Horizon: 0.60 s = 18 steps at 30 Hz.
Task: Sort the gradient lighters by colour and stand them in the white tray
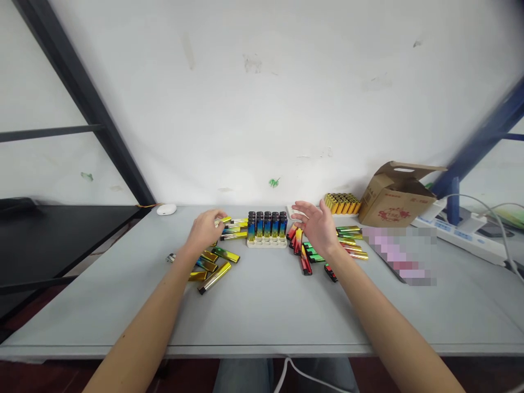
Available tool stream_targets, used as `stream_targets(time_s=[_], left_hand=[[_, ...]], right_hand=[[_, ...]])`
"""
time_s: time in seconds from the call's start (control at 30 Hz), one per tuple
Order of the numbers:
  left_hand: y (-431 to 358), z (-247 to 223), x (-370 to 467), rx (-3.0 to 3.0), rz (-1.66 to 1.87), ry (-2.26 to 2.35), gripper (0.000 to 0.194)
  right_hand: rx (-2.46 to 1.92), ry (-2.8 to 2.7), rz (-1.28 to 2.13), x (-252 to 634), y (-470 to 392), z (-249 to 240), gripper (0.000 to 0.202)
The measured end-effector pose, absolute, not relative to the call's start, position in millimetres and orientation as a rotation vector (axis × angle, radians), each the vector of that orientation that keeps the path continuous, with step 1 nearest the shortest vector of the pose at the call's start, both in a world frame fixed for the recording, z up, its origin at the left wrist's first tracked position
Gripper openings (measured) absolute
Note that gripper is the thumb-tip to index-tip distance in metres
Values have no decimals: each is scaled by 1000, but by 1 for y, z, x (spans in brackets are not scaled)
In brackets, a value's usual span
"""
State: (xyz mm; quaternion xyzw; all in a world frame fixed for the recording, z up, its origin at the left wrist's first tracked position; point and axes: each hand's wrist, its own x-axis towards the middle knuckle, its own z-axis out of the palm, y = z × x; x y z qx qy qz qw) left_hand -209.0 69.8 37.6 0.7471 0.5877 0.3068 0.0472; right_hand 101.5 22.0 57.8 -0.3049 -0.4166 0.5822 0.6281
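My left hand [206, 229] is over the left pile, its fingers curled and closed on a yellow lighter [224, 220]. More shiny gold, yellow and blue lighters [216, 277] lie loose around and under that wrist. In the middle stands a white rack [268, 243] with rows of upright blue-and-yellow lighters [267, 225]. My right hand [317, 226] hovers to the right of the rack, open, fingers spread, with nothing in it. Beneath and beside it lie red lighters [305, 262], green lighters [313, 254] and several gold-ended ones [354, 250].
At the back right, a block of upright gold-orange lighters [343, 204] stands beside an open cardboard box [395, 202]. A white power strip [462, 240] with cables and a blurred flat item [399, 256] are farther right. A white earphone case [166, 209] sits back left.
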Motion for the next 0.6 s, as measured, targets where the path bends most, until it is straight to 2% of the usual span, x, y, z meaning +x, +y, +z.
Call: stream_targets(time_s=[0.13,0.27,0.47,0.6], left_hand=[[69,40,-217,2314,688,1916,41],[69,36,-218,2317,476,1937,35],[74,27,-216,2340,378,1905,41],[71,30,-214,2309,340,1887,38]], right_hand=[[-715,-955,1332,101,21,59,50],[-738,-949,1318,100,20,61,50],[-757,-922,1273,99,20,61,47],[-766,-914,1264,100,22,59,47]])
